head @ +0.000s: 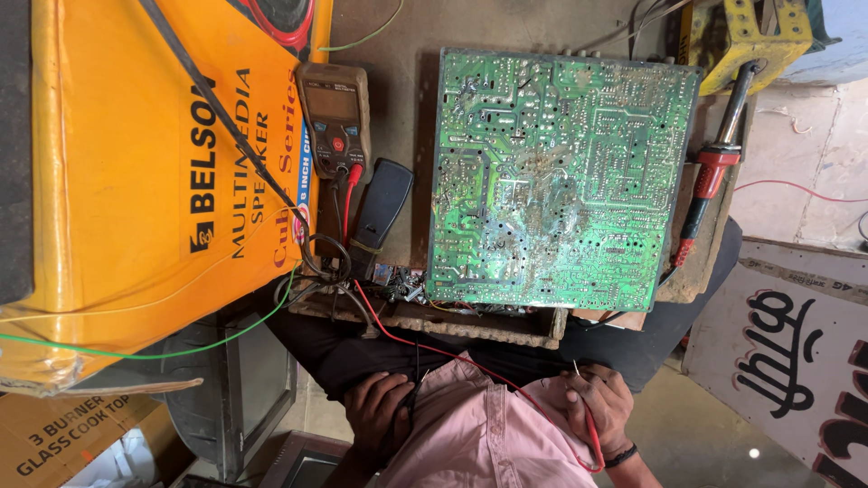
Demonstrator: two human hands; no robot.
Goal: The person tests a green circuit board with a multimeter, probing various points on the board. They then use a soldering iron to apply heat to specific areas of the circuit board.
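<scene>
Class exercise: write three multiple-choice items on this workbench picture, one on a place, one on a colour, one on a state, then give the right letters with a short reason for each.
1. Where does the soldering iron lie?
A. on the yellow box
B. beside the circuit board's edge, opposite the multimeter
C. in a hand

2. What colour is the circuit board?
A. green
B. blue
C. white

3. What does the right hand hold?
A. nothing
B. a red probe
C. a screwdriver

Answers:
1 B, it rests by the board, opposite the multimeter.
2 A, its solder side shows green.
3 B, fingers pinch a red probe with a red lead; the left hand rests in the lap.
</scene>
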